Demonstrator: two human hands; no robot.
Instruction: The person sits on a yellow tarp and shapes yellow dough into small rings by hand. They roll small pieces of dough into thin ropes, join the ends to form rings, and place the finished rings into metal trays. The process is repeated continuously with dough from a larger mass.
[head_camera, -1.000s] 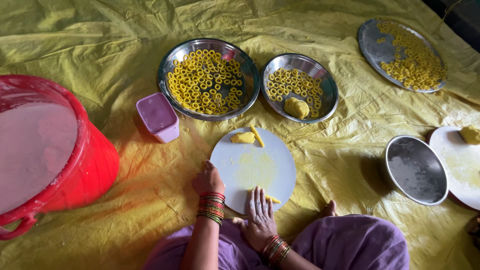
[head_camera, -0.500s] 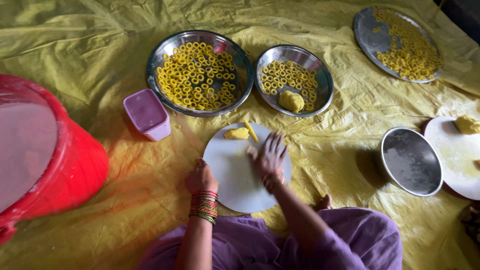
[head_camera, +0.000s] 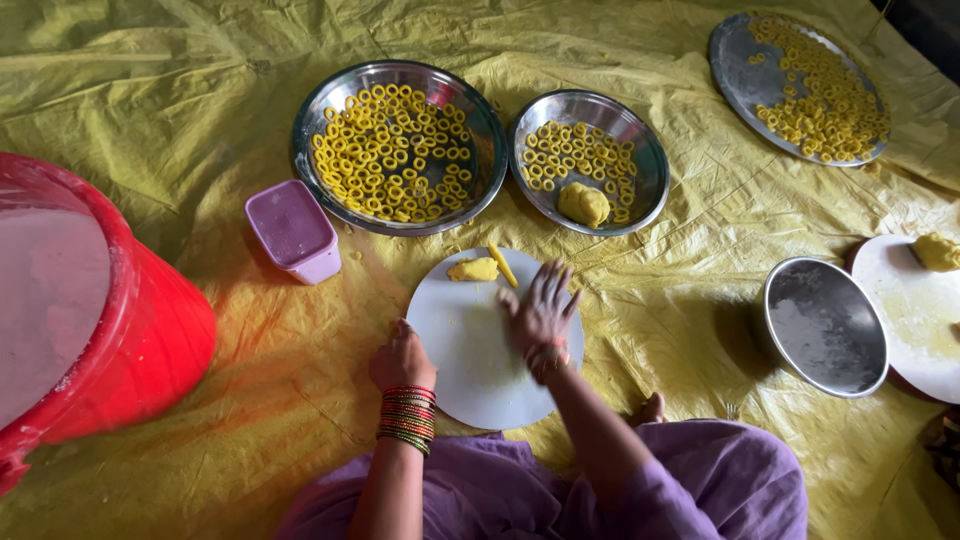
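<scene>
Looking down from the head camera, I saw the right hand (head_camera: 540, 312) lying flat on the round white board (head_camera: 470, 350), its fingers (head_camera: 556, 280) spread apart and pointing toward the far side, clamped on nothing that I could make out; whether a bit of dough lay hidden under the palm, I could not tell. The left hand (head_camera: 402, 362) rested at the board's left rim with its fingers curled together, seemingly bracing the edge. The short yellow dough stick (head_camera: 502, 265) lay on the far part of the board, just beyond and slightly left of the right fingertips, its long axis running near-to-far with a slight slant. A small yellow dough lump (head_camera: 473, 269) sat just to its left, close beside it. The right hand was plainly the nearer of the two to both pieces. Farther off stood a large steel bowl (head_camera: 312, 140) full of dough rings and, to its right, a smaller steel bowl (head_camera: 650, 165) with rings and a ball of dough. A purple box (head_camera: 292, 228) sat left of the board, and a red tub (head_camera: 150, 340) stood at the far left on the yellow sheet (head_camera: 150, 100).
</scene>
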